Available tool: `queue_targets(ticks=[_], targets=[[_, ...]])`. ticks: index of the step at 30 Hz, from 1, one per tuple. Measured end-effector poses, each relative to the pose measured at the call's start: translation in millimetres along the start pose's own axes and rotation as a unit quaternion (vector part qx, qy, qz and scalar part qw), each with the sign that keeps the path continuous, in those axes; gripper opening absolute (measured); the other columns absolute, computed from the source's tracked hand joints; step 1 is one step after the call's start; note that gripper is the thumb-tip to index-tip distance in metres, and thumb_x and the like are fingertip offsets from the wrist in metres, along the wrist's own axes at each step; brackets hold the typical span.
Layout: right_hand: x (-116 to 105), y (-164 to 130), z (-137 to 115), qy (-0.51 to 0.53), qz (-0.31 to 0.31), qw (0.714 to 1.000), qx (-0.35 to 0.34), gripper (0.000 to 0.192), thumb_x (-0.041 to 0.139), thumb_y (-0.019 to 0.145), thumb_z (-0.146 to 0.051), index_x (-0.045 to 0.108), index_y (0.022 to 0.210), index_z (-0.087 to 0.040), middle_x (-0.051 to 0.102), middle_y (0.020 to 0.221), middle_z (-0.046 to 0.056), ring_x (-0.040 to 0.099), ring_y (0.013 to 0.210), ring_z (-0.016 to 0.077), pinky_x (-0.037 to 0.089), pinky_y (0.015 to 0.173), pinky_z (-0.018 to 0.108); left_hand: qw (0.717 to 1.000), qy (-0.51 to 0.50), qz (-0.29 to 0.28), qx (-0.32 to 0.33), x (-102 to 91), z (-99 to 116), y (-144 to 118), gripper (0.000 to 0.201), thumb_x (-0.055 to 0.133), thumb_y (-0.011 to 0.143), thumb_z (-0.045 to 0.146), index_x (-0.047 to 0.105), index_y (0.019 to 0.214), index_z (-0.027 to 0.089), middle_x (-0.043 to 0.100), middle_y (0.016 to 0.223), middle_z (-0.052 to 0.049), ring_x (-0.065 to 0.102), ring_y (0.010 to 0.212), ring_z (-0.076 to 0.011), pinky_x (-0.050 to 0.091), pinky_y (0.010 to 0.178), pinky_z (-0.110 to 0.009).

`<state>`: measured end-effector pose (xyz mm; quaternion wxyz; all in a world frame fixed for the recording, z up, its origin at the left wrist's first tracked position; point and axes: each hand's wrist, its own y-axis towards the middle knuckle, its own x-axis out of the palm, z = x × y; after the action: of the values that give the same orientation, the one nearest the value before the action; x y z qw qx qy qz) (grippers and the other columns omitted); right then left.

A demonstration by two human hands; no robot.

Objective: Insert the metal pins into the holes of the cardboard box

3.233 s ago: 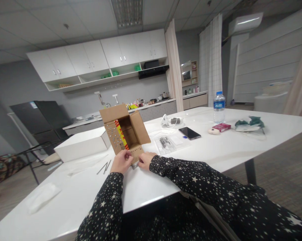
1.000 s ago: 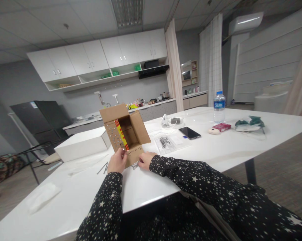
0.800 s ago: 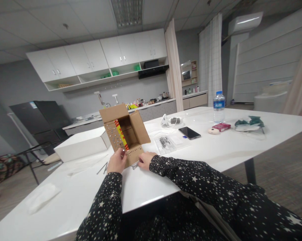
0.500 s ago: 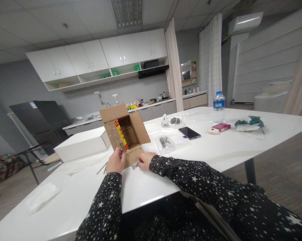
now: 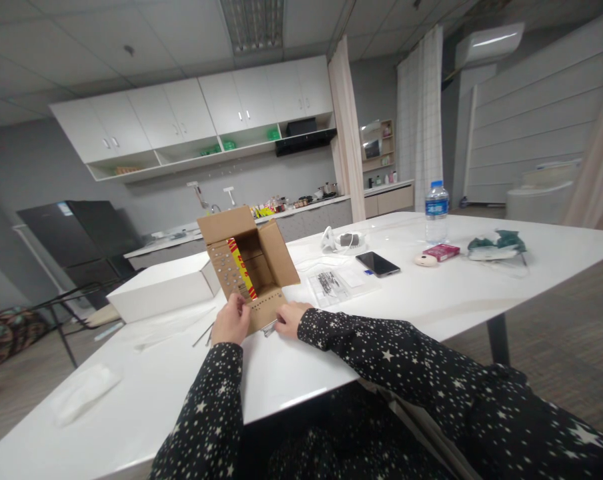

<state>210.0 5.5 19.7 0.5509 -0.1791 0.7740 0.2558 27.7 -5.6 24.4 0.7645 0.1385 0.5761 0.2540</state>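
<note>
Left hand: yours, just left of centre frame, fingers raised against the near left flap of the cardboard box, fingertips curled on the flap's edge; closed lightly on that flap, as far as can be seen.

Right hand: yours, just right of centre, resting low on the white table, fingers pinched on a small bundle of thin metal pieces at the box's near right corner. What the pieces are is too small to tell.

Cardboard box: centre frame, open towards you, flaps spread, a yellow and red printed strip inside its left wall, rows of small dots on the left and near flaps.

White box: left of the cardboard box, touching or just beside it.

Thin metal rods: on the table, left of your left hand.

Clear plastic bag: right of the cardboard box, dark small parts inside.

Phone: beyond the bag, screen up.

Water bottle: upper right of the table, upright.

Red packet: in front of the bottle.

White cloth: lower left of frame, near the table edge.
</note>
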Motion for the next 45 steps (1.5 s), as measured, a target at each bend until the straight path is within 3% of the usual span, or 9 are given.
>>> queue_targets(ticks=[29,45], targets=[[1.3,0.9,2.2,-0.004,-0.001,1.0,-0.01,0.031,0.043,0.081,-0.041,0.066,0.089,-0.021,0.068,0.091,0.009,0.065,0.081,0.0228,0.047,0.063,0.03,0.998,0.05,-0.005,-0.022,0.1,-3.6,2.7,0.017,0.042,0.081,0.032,0.051,0.091,0.023,0.067,0.087,-0.007,0.062,0.08,-0.0242,0.038,0.06,-0.03],[4.9,2.7,3.1,-0.006,0.007,1.0,-0.007,0.032,0.042,0.078,-0.04,0.067,0.087,-0.021,0.068,0.09,0.011,0.064,0.081,0.0254,0.047,0.063,0.033,0.999,0.044,-0.009,-0.012,2.7,-6.1,4.1,0.017,0.044,0.08,0.032,0.053,0.091,0.023,0.066,0.084,-0.005,0.061,0.077,-0.0205,0.039,0.062,-0.028]])
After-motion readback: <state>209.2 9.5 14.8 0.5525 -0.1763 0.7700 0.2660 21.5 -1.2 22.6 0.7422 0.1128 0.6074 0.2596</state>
